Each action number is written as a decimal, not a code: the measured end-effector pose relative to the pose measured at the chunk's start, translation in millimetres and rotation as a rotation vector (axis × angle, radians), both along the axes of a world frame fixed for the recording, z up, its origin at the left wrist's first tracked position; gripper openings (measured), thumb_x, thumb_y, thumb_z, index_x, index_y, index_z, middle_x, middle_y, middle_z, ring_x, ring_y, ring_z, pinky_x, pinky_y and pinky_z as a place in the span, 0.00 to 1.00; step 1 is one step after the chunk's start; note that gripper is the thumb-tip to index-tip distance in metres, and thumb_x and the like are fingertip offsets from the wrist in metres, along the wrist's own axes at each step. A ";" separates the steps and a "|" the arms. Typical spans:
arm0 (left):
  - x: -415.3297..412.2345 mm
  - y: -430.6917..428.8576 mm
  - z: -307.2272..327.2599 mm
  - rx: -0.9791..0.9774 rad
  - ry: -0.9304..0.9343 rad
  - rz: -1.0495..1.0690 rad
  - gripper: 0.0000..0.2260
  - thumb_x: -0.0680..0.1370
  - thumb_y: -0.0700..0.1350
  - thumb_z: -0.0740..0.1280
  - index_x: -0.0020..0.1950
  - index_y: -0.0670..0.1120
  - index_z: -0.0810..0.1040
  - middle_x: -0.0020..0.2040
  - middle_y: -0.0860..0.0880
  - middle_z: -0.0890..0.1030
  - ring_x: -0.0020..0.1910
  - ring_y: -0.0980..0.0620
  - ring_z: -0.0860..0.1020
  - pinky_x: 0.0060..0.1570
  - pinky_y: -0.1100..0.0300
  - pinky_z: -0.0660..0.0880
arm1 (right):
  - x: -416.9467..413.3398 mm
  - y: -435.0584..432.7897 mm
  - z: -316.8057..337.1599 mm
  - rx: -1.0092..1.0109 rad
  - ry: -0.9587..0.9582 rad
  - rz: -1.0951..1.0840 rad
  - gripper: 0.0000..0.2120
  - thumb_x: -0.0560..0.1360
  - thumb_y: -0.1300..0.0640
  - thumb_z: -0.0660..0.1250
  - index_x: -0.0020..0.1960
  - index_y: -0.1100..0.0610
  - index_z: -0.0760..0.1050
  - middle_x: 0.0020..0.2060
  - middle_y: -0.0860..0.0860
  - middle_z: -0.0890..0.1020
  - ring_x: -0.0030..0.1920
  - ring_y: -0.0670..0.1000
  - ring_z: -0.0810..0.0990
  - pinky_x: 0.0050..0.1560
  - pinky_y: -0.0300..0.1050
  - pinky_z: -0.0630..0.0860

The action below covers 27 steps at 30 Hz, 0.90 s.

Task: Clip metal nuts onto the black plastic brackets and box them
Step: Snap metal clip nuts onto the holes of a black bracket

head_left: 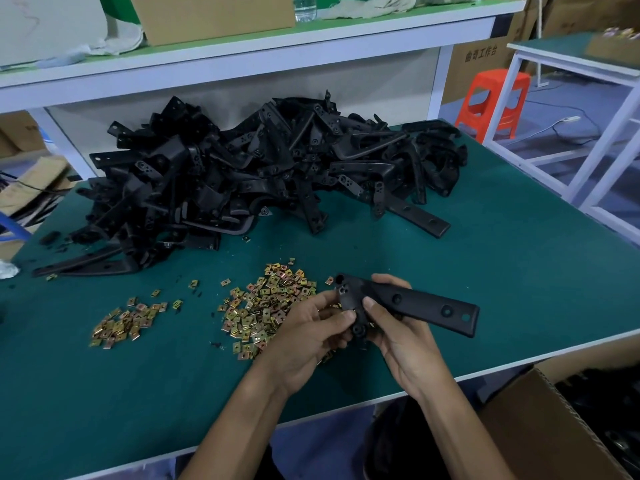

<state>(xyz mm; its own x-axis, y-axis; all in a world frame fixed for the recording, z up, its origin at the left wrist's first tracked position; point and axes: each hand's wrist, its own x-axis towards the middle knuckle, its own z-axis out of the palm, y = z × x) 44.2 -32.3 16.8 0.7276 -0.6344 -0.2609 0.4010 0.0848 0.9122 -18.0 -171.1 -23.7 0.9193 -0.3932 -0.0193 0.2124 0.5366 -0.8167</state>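
Lower centre: left hand [308, 329] and right hand [398, 341] both grip one black bracket [420, 304] above the table [502, 258]. Loose metal nuts [266, 306] lie just left; bracket heap [259, 164] upper centre; cardboard box [533, 431] lower right.

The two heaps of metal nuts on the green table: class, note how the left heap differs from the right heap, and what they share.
The right heap holds far more nuts than the left heap. The right heap is partly hidden under the left hand; the left heap lies fully in view, well clear of it. Both are loose brass-coloured square nuts on the green table.
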 end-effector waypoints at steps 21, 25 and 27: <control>66.8 -23.8 -22.9 1.005 -1.156 0.086 0.14 0.84 0.51 0.61 0.64 0.48 0.80 0.61 0.47 0.79 0.61 0.47 0.73 0.60 0.55 0.68 | 38.0 -32.0 -10.3 -0.605 0.133 -0.398 0.10 0.82 0.51 0.67 0.62 0.43 0.75 0.59 0.39 0.79 0.61 0.40 0.78 0.60 0.39 0.74; 66.0 -24.5 -34.7 1.011 -1.184 0.081 0.12 0.83 0.51 0.63 0.61 0.47 0.79 0.60 0.46 0.77 0.61 0.46 0.69 0.61 0.53 0.67 | 41.3 -28.7 -9.6 -0.564 0.137 -0.424 0.08 0.82 0.55 0.66 0.60 0.47 0.76 0.46 0.31 0.82 0.45 0.34 0.81 0.42 0.30 0.76; 64.3 -25.3 -34.6 0.982 -1.153 0.120 0.12 0.84 0.50 0.61 0.63 0.46 0.78 0.61 0.46 0.77 0.62 0.46 0.69 0.61 0.54 0.66 | 41.8 -29.9 -11.6 -0.519 0.141 -0.419 0.06 0.83 0.56 0.66 0.59 0.49 0.78 0.43 0.32 0.83 0.42 0.34 0.81 0.38 0.29 0.76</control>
<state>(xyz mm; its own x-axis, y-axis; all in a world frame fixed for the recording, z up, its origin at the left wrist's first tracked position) 108.5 -57.6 -17.8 0.8561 -0.4772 0.1984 -0.5138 -0.7447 0.4259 23.8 -200.9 -35.2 0.6901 -0.7058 0.1598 0.1897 -0.0367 -0.9811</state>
